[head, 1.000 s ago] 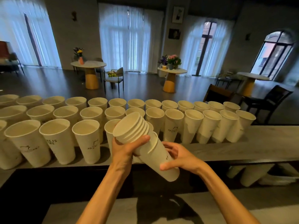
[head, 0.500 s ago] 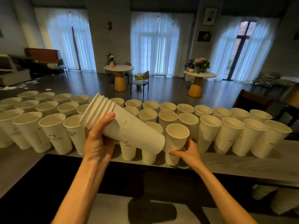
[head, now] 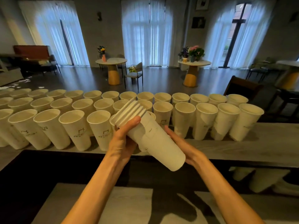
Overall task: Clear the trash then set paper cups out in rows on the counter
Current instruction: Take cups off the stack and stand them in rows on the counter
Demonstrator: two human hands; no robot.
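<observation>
Nearest the camera, the left hand (head: pixel 123 139) grips the rim end of a tilted nested stack of white paper cups (head: pixel 150 136), thumb curled over the top, while the right hand (head: pixel 182 147) cradles the stack's lower side near its base with fingers laid almost straight along it. Just beyond the hands, on the grey wood-grain counter (head: pixel 242 147), upright white paper cups with small printed logos (head: pixel 76 128) stand in three rows. Further off, two round tables with yellow pedestals (head: pixel 113 68) hold flowers before curtained windows.
</observation>
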